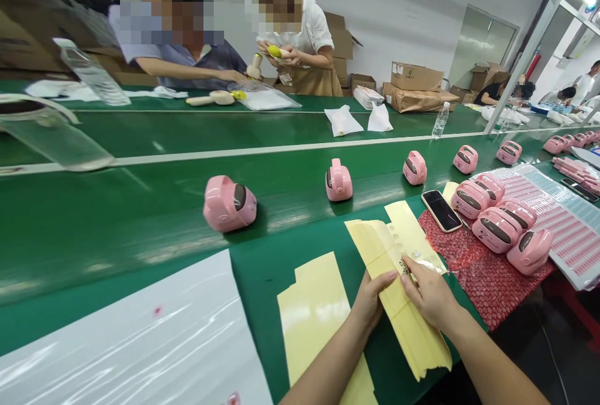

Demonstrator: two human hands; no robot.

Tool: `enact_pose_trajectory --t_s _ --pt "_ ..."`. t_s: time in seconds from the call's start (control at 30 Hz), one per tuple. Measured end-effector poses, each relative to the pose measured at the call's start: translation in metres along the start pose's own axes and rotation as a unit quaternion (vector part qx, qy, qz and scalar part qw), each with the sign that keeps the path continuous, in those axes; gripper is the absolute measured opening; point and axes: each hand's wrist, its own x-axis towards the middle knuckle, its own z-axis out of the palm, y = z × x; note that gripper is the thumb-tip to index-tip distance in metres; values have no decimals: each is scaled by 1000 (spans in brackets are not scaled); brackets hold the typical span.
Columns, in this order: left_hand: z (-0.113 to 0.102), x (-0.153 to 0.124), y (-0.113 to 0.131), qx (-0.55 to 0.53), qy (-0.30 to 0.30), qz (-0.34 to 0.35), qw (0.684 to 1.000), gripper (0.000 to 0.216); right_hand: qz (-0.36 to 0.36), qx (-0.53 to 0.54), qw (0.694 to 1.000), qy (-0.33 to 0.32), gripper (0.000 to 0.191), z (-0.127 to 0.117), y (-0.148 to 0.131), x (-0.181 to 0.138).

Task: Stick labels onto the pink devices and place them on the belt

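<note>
A yellow sticker sheet [412,336], creased across and ragged at its lower end, is held up over the green bench. My left hand [370,302] grips its left edge, thumb on top and fingers underneath. At the small black print on its right edge, my right hand [431,292] is closed in a pinch; whether a sticker is lifted there, I cannot tell. Just beyond my fingers lies another yellow sheet [410,227] with clear stickers on it. To the left, a yellow backing sheet [314,311] rests flat, partly behind my left forearm.
Pink handled devices [229,204] stand spaced along the green conveyor [154,205]. Several more sit on red bubble wrap [473,286] at right, beside a phone [441,210] and printed sheets [557,211]. A glossy white sheet [140,336] covers the near left. Two people work across the belt.
</note>
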Motion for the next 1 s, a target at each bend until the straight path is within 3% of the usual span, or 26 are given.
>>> enact_pose_trajectory --t_s 0.4,1.0 --pt "1 0 1 0 6 -7 1000 69 -6 30 998 -58 46 -20 1 4" --pt "2 0 -2 -10 29 17 999 68 13 26 1000 -7 43 -17 3 -1"
